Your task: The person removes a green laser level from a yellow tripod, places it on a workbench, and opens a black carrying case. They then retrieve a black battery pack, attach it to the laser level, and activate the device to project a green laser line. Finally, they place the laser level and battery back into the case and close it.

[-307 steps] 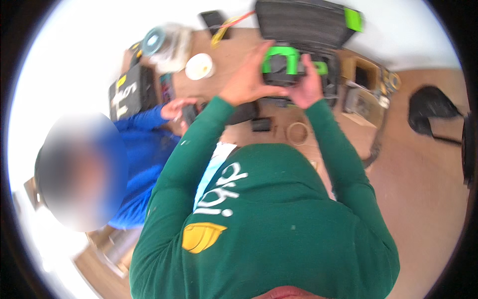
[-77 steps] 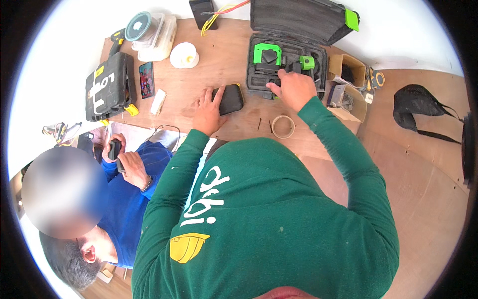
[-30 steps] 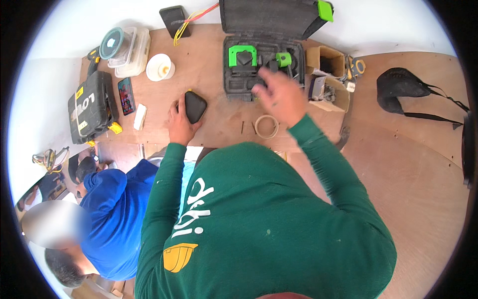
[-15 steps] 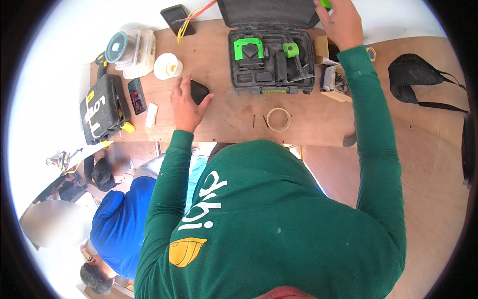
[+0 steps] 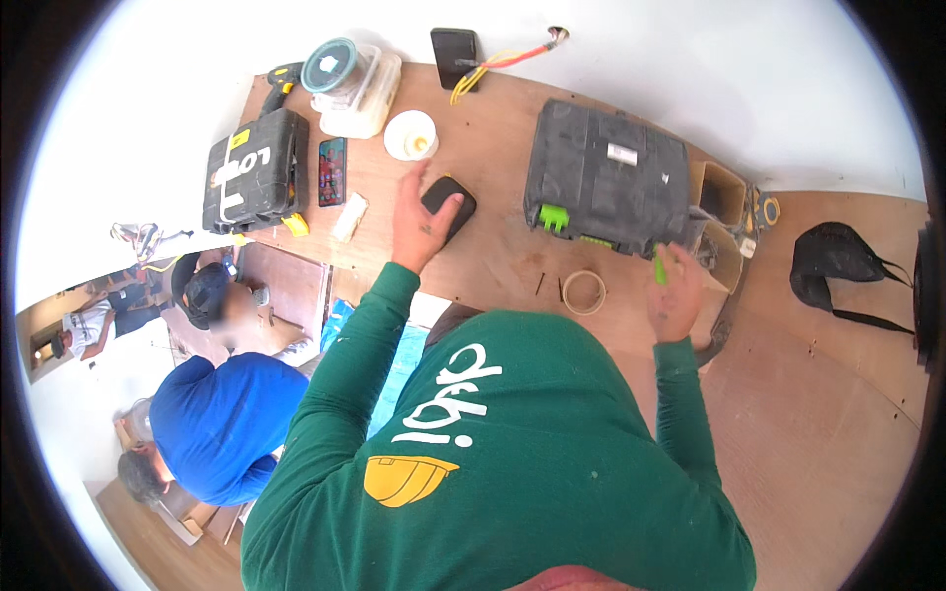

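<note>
The black hard plastic tool case [image 5: 606,167] lies on the bench with its lid down, hiding the green tools inside. My right hand [image 5: 675,295] is at its near right corner, fingers bent around a green latch [image 5: 660,264], slightly blurred. Another green latch [image 5: 554,219] projects from the left part of the case's front edge. My left hand [image 5: 424,222] has its fingers apart beside a small black zip pouch [image 5: 458,205], its thumb over the pouch. A light ring [image 5: 583,293], apparently a tape roll, and dark screws [image 5: 540,284] lie near the bench's front edge.
Left on the bench stand another black case [image 5: 258,167], a phone [image 5: 333,172], a white cup [image 5: 410,135] and plastic tubs [image 5: 360,94]. Open cardboard boxes [image 5: 717,194] stand right of the closed case. A black bag [image 5: 831,266] lies farther right. People work at lower left, one in blue [image 5: 227,424].
The tool case's lid has come down over the green tools. My right hand has moved from the raised lid down to the front latch. My left hand stays by the pouch; the view has shifted.
</note>
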Action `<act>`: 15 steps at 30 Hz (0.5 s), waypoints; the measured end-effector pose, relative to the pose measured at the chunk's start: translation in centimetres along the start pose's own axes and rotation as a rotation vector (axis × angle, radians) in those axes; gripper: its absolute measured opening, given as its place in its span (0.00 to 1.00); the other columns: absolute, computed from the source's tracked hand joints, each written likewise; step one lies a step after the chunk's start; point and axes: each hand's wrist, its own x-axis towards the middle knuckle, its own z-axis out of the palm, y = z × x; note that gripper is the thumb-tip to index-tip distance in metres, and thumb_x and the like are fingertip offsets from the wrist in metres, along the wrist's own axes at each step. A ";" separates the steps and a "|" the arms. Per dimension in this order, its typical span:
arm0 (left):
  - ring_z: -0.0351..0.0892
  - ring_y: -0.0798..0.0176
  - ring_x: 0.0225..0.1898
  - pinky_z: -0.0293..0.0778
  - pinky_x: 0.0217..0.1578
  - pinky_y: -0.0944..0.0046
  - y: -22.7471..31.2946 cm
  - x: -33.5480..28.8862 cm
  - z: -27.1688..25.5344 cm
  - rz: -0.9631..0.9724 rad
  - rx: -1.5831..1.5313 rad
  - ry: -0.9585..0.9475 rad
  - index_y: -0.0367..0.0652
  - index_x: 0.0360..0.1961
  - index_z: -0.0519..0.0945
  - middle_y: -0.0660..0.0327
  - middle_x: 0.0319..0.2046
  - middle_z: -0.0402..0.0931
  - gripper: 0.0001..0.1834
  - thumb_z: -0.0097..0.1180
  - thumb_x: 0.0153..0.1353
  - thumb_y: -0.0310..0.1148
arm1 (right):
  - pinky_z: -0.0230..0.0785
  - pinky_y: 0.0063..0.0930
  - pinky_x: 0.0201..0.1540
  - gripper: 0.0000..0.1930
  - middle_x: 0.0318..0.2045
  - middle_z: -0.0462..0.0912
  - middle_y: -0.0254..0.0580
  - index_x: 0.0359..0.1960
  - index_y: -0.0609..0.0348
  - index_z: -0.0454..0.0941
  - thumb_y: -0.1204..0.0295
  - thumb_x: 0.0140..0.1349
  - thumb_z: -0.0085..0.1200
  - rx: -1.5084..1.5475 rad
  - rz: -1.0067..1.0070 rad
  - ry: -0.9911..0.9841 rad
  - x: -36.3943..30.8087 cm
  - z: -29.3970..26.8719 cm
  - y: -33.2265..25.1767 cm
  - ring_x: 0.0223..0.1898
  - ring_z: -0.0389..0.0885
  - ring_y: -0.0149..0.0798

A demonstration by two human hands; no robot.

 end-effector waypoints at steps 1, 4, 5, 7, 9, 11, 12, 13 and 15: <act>0.72 0.39 0.65 0.68 0.67 0.49 -1.0 1.2 -0.6 0.000 0.068 0.038 0.34 0.70 0.69 0.41 0.62 0.72 0.43 0.75 0.57 0.38 | 0.73 0.46 0.60 0.20 0.57 0.82 0.50 0.54 0.54 0.85 0.71 0.59 0.70 -0.019 -0.009 -0.043 -0.2 0.1 0.1 0.56 0.80 0.54; 0.69 0.36 0.67 0.68 0.68 0.45 -2.4 5.1 -2.0 0.129 0.220 0.170 0.33 0.71 0.65 0.40 0.65 0.69 0.53 0.82 0.49 0.44 | 0.65 0.54 0.66 0.18 0.61 0.78 0.49 0.49 0.52 0.85 0.65 0.57 0.71 -0.570 -0.311 -0.225 -0.2 0.8 -2.8 0.61 0.75 0.58; 0.69 0.36 0.67 0.67 0.69 0.45 -3.3 6.1 -2.2 0.157 0.272 0.157 0.33 0.72 0.65 0.41 0.66 0.68 0.55 0.82 0.48 0.44 | 0.62 0.58 0.67 0.18 0.63 0.76 0.48 0.47 0.51 0.84 0.63 0.56 0.72 -0.732 -0.420 -0.267 -0.2 1.4 -3.6 0.64 0.72 0.59; 0.68 0.37 0.69 0.67 0.70 0.45 -6.1 7.4 -2.4 0.178 0.388 0.141 0.34 0.73 0.64 0.41 0.67 0.68 0.58 0.84 0.46 0.46 | 0.61 0.59 0.69 0.20 0.63 0.77 0.48 0.49 0.50 0.84 0.63 0.55 0.72 -0.622 -0.421 -0.352 0.9 4.7 -5.5 0.66 0.71 0.59; 0.66 0.38 0.71 0.66 0.71 0.46 -10.5 8.9 -2.8 0.080 0.356 -0.051 0.37 0.74 0.63 0.42 0.70 0.66 0.59 0.83 0.46 0.48 | 0.58 0.61 0.72 0.22 0.64 0.76 0.48 0.51 0.49 0.84 0.64 0.54 0.72 -0.586 -0.534 -0.471 2.9 8.5 -6.7 0.68 0.69 0.58; 0.64 0.40 0.73 0.65 0.72 0.45 -7.9 8.8 -1.1 -0.104 0.402 -0.052 0.38 0.75 0.63 0.41 0.72 0.63 0.58 0.81 0.48 0.49 | 0.55 0.63 0.74 0.24 0.67 0.74 0.47 0.53 0.48 0.84 0.65 0.53 0.73 -0.593 -0.719 -0.562 4.2 12.4 -6.3 0.72 0.66 0.57; 0.64 0.38 0.73 0.64 0.73 0.44 -6.4 9.1 0.8 -0.126 0.406 -0.063 0.39 0.74 0.63 0.39 0.72 0.63 0.56 0.81 0.48 0.46 | 0.53 0.64 0.75 0.24 0.69 0.72 0.47 0.54 0.47 0.84 0.65 0.53 0.72 -0.625 -0.729 -0.626 4.6 13.4 -6.3 0.74 0.64 0.57; 0.65 0.36 0.72 0.66 0.71 0.42 -9.0 9.3 2.3 0.001 0.515 0.087 0.42 0.74 0.64 0.38 0.73 0.60 0.55 0.81 0.47 0.45 | 0.52 0.65 0.76 0.24 0.71 0.70 0.46 0.54 0.46 0.84 0.66 0.53 0.72 -0.645 -0.761 -0.694 4.9 14.4 -6.5 0.75 0.62 0.57; 0.66 0.34 0.71 0.74 0.65 0.42 -6.3 9.6 2.0 -0.188 0.381 -0.018 0.53 0.79 0.56 0.37 0.73 0.57 0.61 0.81 0.47 0.44 | 0.49 0.66 0.77 0.25 0.74 0.67 0.45 0.55 0.45 0.84 0.67 0.53 0.72 -0.785 -0.785 -0.777 5.7 15.4 -6.0 0.78 0.59 0.56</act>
